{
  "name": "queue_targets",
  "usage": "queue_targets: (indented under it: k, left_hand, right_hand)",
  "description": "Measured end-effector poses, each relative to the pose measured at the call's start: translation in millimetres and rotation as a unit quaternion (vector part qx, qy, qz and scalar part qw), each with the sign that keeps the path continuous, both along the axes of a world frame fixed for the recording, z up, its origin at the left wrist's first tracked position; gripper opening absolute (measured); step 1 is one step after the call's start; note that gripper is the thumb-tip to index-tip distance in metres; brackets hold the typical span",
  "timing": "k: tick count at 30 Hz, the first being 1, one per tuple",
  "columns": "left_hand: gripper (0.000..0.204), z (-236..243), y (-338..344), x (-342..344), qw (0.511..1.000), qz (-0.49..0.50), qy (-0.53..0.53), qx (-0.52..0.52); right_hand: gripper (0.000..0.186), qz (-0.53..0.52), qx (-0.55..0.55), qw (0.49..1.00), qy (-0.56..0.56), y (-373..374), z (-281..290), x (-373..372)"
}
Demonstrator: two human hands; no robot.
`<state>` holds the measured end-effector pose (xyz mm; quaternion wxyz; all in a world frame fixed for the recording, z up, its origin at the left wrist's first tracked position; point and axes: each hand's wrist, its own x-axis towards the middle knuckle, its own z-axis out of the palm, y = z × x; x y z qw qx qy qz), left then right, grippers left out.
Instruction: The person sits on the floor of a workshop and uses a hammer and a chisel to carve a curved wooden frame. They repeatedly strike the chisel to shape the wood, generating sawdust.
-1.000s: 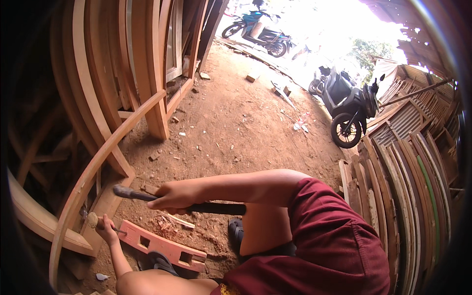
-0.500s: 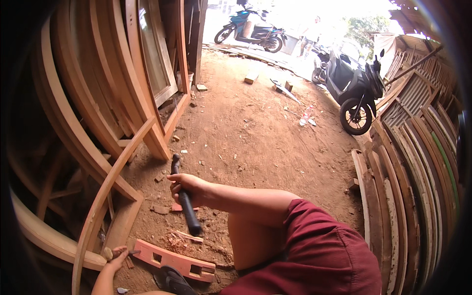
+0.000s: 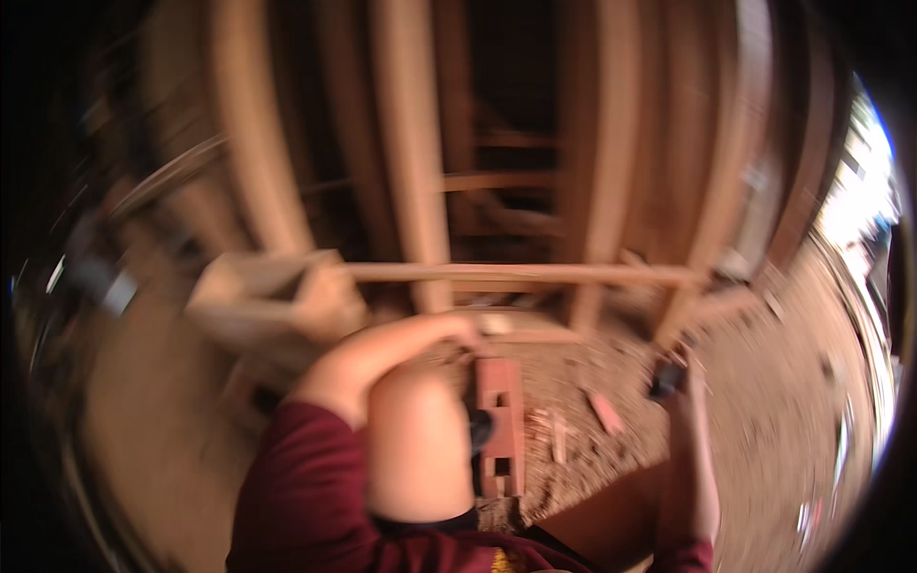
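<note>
Clamping dark tool (image 3: 666, 381) in right hand (image 3: 693, 371), cannot tell finger state of blurred left hand (image 3: 465, 330); could strike it through mistimed swing.

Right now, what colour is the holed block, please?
The holed block is reddish pink; see the head view.

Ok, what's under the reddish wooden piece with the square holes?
Brown dirt shows around the reddish wooden piece, and dark footwear shows at its left edge. What lies directly beneath is covered by the wood itself.
</note>
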<state>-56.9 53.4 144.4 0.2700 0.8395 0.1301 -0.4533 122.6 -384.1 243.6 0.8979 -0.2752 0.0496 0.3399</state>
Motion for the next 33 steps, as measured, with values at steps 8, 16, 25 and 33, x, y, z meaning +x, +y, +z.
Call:
queue_targets:
  k: [8,16,25,33]
  left_hand:
    - [0.06,135.2,-105.3,-16.9,0.991,0.024,-0.127,0.027]
    - [0.038,144.5,-78.3,-69.9,0.979,0.14,-0.147,-0.004]
    - [0.034,139.8,-41.6,-69.1,0.967,0.146,-0.205,0.045]
    - [0.023,115.5,-52.9,-86.0,0.97,0.13,-0.203,0.021]
  right_hand:
    - [0.009,0.039,-0.043,0.998,0.005,19.3,-49.9,33.7]
    - [0.012,0.139,-0.052,0.989,-0.001,49.0,-59.1,17.8]
    - [0.017,0.131,-0.065,0.988,0.054,69.3,-117.8,96.4]
    - [0.036,0.17,-0.069,0.963,0.196,86.4,-92.5,15.0]
